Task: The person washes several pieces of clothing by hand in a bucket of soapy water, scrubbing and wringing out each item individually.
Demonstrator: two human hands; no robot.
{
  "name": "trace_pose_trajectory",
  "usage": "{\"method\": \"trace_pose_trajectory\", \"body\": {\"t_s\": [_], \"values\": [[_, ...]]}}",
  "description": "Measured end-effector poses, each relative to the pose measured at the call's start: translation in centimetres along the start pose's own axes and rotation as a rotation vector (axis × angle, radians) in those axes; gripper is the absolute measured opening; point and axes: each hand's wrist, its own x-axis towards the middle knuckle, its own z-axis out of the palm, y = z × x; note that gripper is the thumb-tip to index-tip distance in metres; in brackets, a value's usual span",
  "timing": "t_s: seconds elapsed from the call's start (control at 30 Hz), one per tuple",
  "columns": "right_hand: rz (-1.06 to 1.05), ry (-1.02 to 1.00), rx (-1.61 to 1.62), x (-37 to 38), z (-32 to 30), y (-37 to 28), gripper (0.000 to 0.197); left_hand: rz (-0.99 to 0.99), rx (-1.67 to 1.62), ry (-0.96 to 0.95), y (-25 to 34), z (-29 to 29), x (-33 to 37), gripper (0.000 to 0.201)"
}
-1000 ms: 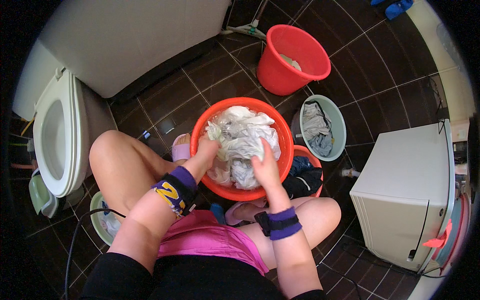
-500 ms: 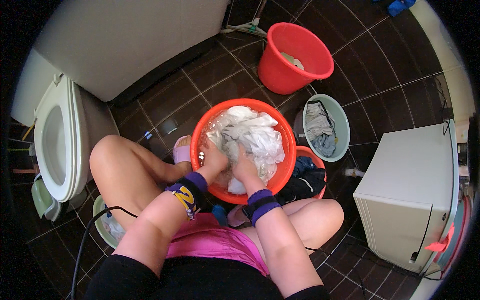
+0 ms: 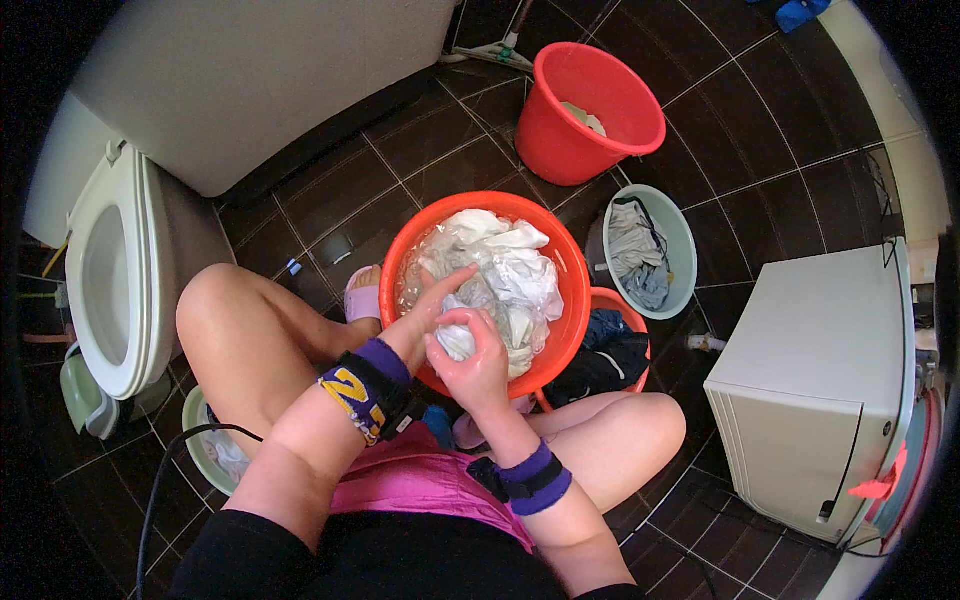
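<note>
Wet white laundry lies heaped in water inside an orange-red basin. Over the basin's near side, my right hand is closed, its fingers curled round a bunched white cloth. My left hand is just beyond it, over the heap's left part, with at least one finger stretched out towards the right. Its other fingers are partly hidden against the wet fabric. Both forearms wear purple wristbands with black straps.
Close to the basin's right stand a pale green tub of grey clothes and an orange tub of dark clothes. A red bucket is beyond. A toilet stands left, a beige cabinet-like appliance right. A black cord crosses my left side.
Both hands have come up out of the water and laundry. The right has moved nearer me and left, now gripping a bunched white cloth; the left has rotated, a finger extended.
</note>
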Motion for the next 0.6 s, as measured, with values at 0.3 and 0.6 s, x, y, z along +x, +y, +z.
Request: {"method": "trace_pose_trajectory", "body": {"t_s": [0.3, 0.6], "values": [[-0.052, 0.252, -0.129, 0.7, 0.4, 3.9, 0.016, 0.212, -0.072, 0.021, -0.5, 3.6, -2.9, 0.054], [0.108, 0.273, -0.145, 2.2, -0.9, 7.4, 0.023, 0.211, 0.061, 0.219, -1.6, 3.5, -2.6, 0.052]]}}
